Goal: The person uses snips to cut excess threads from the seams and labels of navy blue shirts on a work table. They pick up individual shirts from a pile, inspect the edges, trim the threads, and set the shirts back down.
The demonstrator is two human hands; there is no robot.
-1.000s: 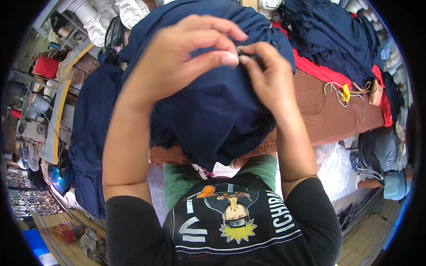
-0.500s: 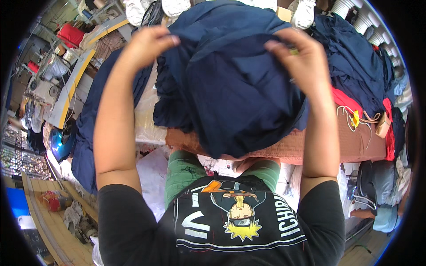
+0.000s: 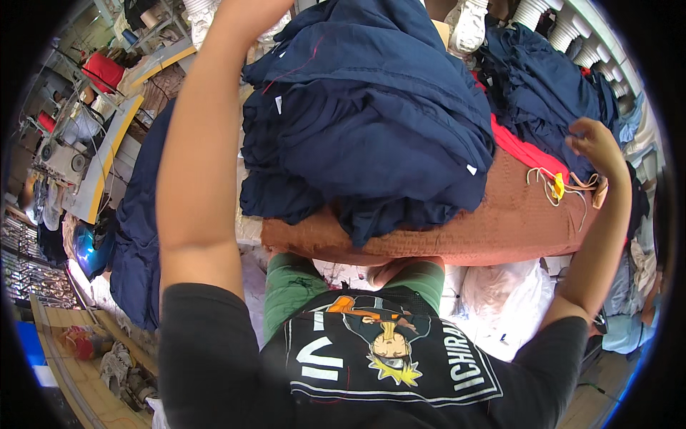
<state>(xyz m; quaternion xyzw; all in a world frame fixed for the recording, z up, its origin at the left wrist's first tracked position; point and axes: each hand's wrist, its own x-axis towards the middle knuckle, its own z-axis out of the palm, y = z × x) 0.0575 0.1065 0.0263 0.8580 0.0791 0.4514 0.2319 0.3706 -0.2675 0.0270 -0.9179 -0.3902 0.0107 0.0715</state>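
A thick stack of folded navy garments (image 3: 371, 129) lies on a table with a brown cover (image 3: 500, 229) in front of me. My left forearm (image 3: 204, 143) rises beside the stack and leaves the picture at the top edge, so that hand is hidden. My right hand (image 3: 594, 145) is out to the right, fingers curled at the edge of a second navy pile (image 3: 543, 86), just above a red cloth (image 3: 522, 150). Whether it grips the fabric is unclear. A yellow tag with pale cords (image 3: 556, 187) lies just left of that wrist.
More navy cloth (image 3: 139, 236) hangs down the table's left side. White plastic bags (image 3: 500, 300) sit under the table by my knees. A yellow-edged work table (image 3: 107, 150) with machines stands at far left. White balusters (image 3: 564, 28) line the back right.
Both hands have let go of the navy garment they held up; it now lies on the stack. My left arm went up out of view and my right hand swung to the right pile.
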